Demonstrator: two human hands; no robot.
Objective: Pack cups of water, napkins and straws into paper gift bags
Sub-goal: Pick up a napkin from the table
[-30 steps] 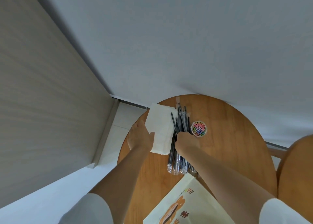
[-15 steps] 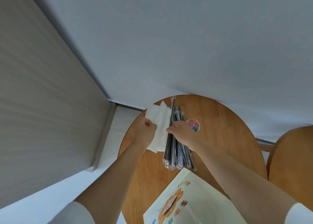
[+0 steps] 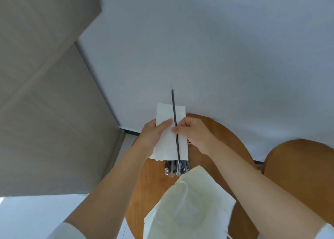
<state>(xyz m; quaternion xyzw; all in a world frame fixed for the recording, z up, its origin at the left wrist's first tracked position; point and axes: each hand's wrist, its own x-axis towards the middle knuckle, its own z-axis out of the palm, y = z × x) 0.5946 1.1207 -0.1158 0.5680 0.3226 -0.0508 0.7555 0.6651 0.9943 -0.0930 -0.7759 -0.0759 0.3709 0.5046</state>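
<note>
Left hand (image 3: 154,133) is gripping a folded white paper napkin (image 3: 169,141); right hand (image 3: 192,133) is pinching a thin black straw (image 3: 175,123) against it, seemingly pairing them for the cream paper gift bag (image 3: 188,202).

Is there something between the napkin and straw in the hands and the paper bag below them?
Nothing visible blocks the way. The napkin and straw are held above the table, and the paper gift bag sits nearer, below them.

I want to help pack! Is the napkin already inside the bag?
No, the left hand holds the napkin above the table, outside the bag.
</note>
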